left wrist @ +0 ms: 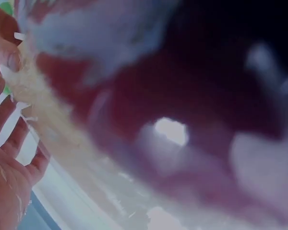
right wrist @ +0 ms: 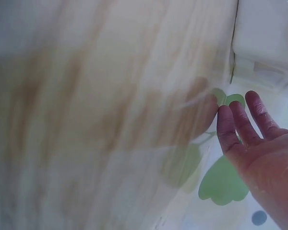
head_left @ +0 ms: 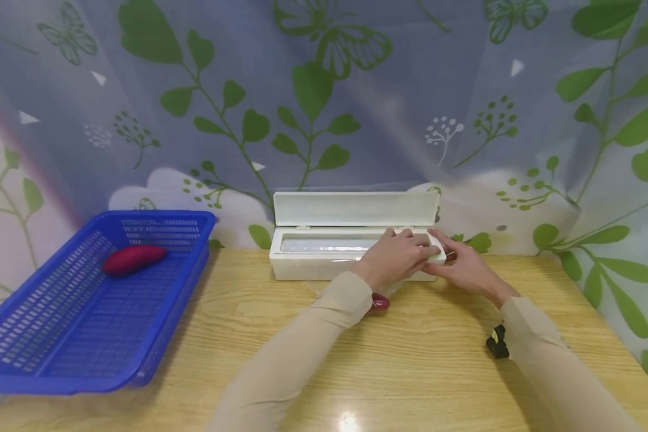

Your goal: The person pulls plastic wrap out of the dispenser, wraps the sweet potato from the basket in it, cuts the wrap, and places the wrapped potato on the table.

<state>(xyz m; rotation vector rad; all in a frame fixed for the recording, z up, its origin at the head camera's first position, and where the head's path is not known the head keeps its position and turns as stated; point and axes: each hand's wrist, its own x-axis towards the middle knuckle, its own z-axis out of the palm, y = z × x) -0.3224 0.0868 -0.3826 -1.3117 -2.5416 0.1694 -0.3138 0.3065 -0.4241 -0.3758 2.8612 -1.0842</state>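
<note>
A white cling film box point(head_left: 356, 210) stands at the back of the table with its lid raised and a film roll point(head_left: 329, 245) inside. Clear film point(head_left: 315, 288) drapes from its front toward me. My left hand point(head_left: 396, 255) reaches over the box's right front edge, fingers bent on it; its fingertips' hold is hidden. Round the right end, thumb in front, my right hand point(head_left: 461, 264) grips the box; some fingers point(right wrist: 266, 120) extend straight in the right wrist view. A red-skinned sweet potato point(head_left: 379, 303) lies under my left forearm, large and shiny in the left wrist view.
A blue plastic basket point(head_left: 162, 324) stands on the left, with another sweet potato point(head_left: 134, 259) in it. Beside my right cuff is a small black object point(head_left: 498, 343). A leaf-patterned cloth point(head_left: 356, 138) hangs directly behind the box and table point(head_left: 421, 372).
</note>
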